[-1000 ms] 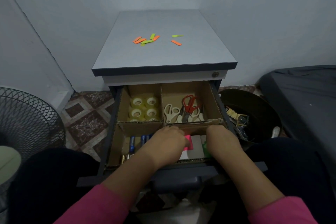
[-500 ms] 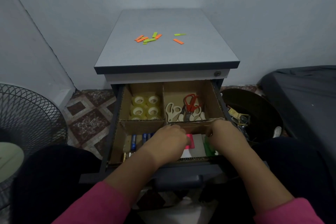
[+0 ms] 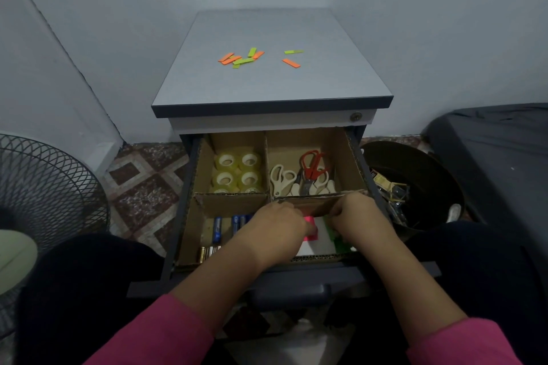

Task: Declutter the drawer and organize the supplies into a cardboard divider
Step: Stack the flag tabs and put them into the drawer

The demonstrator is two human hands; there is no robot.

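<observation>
Brown cardboard divider (image 3: 234,204) splits drawer (image 3: 189,187) into four boxes | left hand (image 3: 274,230) and right hand (image 3: 357,216): fingers hidden, grip unclear | no writing readable

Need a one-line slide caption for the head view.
Both hands, left hand and right hand, work at the cardboard divider in the open drawer.

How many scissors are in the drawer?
3 that I can see, all in the back right compartment: white scissors on the left, red scissors in the middle, another white pair partly under the red. More may be hidden beneath.
</observation>
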